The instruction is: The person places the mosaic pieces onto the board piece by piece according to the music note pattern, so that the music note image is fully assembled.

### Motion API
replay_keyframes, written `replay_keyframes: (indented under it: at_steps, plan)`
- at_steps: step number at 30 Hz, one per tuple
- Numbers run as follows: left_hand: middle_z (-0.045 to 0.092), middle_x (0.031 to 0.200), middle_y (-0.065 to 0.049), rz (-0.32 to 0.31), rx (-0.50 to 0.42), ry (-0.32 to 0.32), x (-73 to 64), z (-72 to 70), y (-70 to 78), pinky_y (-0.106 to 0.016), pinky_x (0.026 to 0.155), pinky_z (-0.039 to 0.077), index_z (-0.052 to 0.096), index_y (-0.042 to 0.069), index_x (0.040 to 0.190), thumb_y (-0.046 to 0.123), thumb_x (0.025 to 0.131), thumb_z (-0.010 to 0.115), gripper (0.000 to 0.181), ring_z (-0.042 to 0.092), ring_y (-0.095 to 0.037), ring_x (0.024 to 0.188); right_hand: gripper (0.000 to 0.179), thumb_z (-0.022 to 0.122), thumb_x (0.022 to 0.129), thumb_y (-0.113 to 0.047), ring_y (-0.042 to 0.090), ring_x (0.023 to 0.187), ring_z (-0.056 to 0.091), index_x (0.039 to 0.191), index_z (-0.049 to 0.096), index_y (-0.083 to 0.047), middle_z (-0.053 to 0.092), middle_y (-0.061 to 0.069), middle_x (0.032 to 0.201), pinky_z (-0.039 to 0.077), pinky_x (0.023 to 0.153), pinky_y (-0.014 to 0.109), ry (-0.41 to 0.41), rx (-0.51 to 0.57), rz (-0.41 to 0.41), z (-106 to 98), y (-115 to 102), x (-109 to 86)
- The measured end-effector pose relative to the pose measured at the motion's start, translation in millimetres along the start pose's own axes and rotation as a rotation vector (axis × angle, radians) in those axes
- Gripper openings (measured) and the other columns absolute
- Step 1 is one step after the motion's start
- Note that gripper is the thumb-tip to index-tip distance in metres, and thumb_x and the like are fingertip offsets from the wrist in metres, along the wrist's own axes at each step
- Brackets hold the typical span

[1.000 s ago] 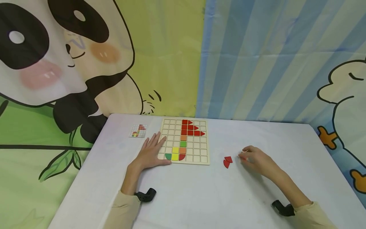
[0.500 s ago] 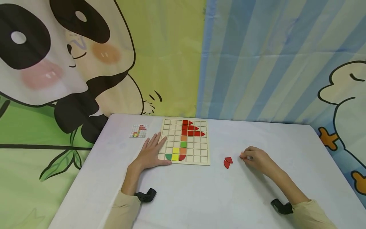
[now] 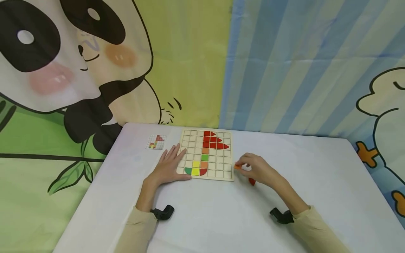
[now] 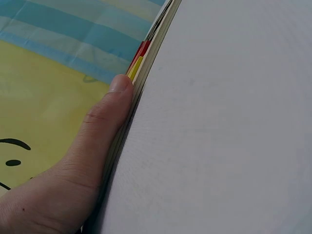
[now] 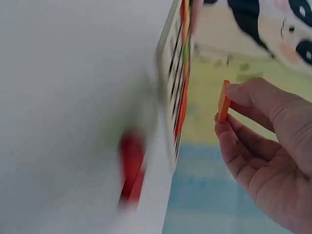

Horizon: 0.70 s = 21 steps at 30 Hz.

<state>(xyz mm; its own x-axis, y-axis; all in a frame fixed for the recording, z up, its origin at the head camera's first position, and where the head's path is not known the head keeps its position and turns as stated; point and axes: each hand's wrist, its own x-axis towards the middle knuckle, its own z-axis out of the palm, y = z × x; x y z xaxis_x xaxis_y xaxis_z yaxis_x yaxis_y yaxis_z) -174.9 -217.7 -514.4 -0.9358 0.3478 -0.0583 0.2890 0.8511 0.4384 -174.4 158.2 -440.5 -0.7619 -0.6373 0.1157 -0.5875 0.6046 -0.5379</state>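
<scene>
A wooden grid board (image 3: 218,169) lies on the table with red, orange, green and yellow pieces set in its cells. My left hand (image 3: 168,166) rests spread on the board's left edge; in the left wrist view the thumb (image 4: 107,112) lies along its near side. Just off the board's right edge, my right hand (image 3: 256,169) pinches an orange tile (image 5: 224,101) between thumb and fingertips, clear of the table. Below that hand lie loose red pieces (image 3: 251,181), partly hidden by it in the head view and blurred in the right wrist view.
A small pattern card (image 3: 155,142) with a coloured grid picture lies left of the board. The white table (image 3: 202,218) ends at a cloth backdrop printed with a panda and stripes. A black device (image 3: 281,215) is worn on each wrist.
My right hand has moved left with the orange tile, from beyond the loose red pieces to beside the board. The left hand keeps its place on the board. The head view has shifted slightly.
</scene>
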Motion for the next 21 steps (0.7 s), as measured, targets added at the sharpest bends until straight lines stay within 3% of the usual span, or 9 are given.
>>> replay_keyframes:
  at_steps: [6,12,17,21]
  plan:
    - [0.001,0.175,-0.014,-0.011,0.001,-0.028,0.8,0.5,3.0,-0.059,0.130,0.004,0.023,0.014,0.166,0.071,0.079,0.076,0.117,0.003,-0.035,0.163,0.014,0.076,0.092,-0.008,0.019,0.091,0.066,0.106,0.079,-0.007,0.072,0.003,0.101,0.059,0.080,0.028,-0.134,0.037,-0.157,35,-45,57.6]
    - [0.003,0.175,-0.015,-0.006,0.009,-0.021,-2.0,-0.9,3.7,-0.060,0.129,0.004,0.025,0.013,0.166,0.071,0.079,0.076,0.116,0.003,-0.035,0.163,0.016,0.075,0.095,-0.013,0.017,0.093,0.067,0.109,0.079,-0.006,0.073,0.005,0.102,0.057,0.085,0.026,-0.210,-0.022,-0.192,64,-65,106.9]
    - [0.002,0.175,-0.014,0.002,0.013,-0.020,-1.2,-1.8,2.5,-0.060,0.129,0.003,0.024,0.014,0.166,0.070,0.080,0.076,0.115,0.001,-0.034,0.163,0.017,0.075,0.095,-0.012,0.020,0.094,0.068,0.108,0.079,-0.003,0.074,0.007,0.102,0.057,0.086,0.027,-0.232,-0.107,-0.211,78,-69,131.3]
    - [0.003,0.175,-0.015,0.011,0.013,-0.014,-0.2,-3.4,1.4,-0.060,0.129,0.003,0.025,0.014,0.166,0.068,0.080,0.077,0.114,0.002,-0.035,0.163,0.017,0.076,0.094,-0.011,0.021,0.094,0.067,0.108,0.079,-0.001,0.074,0.009,0.103,0.057,0.087,0.027,-0.249,-0.127,-0.179,83,-70,139.9]
